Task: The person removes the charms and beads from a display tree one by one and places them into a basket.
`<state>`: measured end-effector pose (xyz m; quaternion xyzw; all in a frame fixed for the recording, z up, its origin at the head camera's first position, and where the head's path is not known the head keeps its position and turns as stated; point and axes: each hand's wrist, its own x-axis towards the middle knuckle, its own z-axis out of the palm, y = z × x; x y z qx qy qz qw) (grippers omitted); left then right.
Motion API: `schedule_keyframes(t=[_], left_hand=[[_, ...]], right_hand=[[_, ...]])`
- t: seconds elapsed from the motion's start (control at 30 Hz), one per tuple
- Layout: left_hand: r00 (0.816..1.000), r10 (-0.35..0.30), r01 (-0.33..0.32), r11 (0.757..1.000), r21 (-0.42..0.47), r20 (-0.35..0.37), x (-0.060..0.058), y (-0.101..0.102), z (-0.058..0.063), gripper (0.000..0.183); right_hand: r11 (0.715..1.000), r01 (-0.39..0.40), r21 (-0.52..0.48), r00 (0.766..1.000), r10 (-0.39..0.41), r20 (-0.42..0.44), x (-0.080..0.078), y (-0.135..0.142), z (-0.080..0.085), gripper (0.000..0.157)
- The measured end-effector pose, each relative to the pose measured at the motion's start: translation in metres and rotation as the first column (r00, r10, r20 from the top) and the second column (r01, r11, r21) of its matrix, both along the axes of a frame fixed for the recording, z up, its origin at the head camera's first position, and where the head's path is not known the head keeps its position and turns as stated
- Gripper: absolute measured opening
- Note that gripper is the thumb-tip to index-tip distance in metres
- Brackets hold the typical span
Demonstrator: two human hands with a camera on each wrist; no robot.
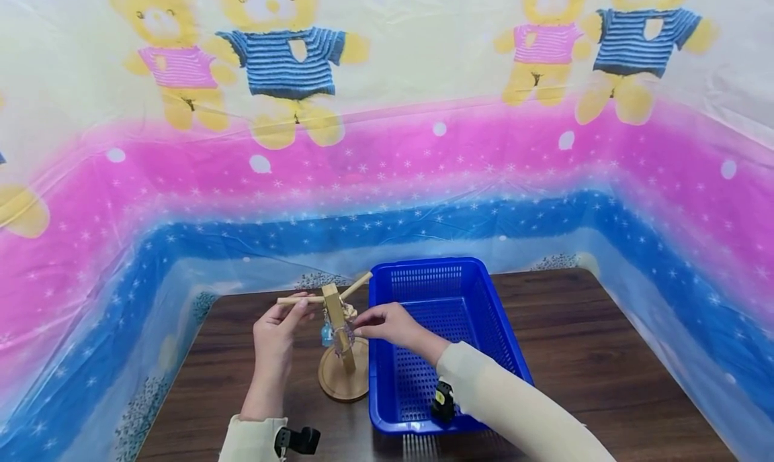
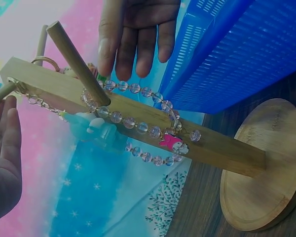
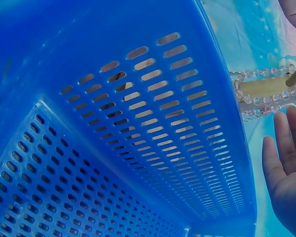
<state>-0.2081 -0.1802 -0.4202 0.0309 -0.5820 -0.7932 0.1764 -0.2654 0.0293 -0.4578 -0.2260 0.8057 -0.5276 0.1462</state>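
Note:
A wooden stand [image 1: 334, 307] with side pegs rises from a round base [image 2: 266, 168]. My left hand [image 1: 278, 324] pinches its left peg [image 1: 284, 301] between thumb and fingers. A clear pink beaded bracelet [image 2: 142, 128] loops over another peg [image 2: 71, 54], with a pink-and-white character charm [image 2: 173, 143]. Beside the bracelet dangles a light blue keychain charm [image 2: 91, 129] on a chain. My right hand [image 1: 387, 324] is at the stand's right side, fingers extended and fingertips right at the beads. Between its thumb and index finger a gap shows.
A blue perforated basket [image 1: 447, 262] stands on the dark wooden table [image 1: 580, 354], close against the right of the stand's base. My right forearm passes over it. Behind the table hangs a cloth [image 1: 387, 146] printed with bears.

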Motion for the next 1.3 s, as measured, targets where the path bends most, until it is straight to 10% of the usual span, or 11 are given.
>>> schedule_keyframes(t=[1.3], left_hand=[[0.999, -0.040, 0.040, 0.998, 0.049, -0.003, 0.000, -0.001, -0.002, 0.028]], right_hand=[[0.993, 0.040, -0.106, 0.999, -0.041, 0.000, -0.001, -0.021, -0.012, 0.018]])
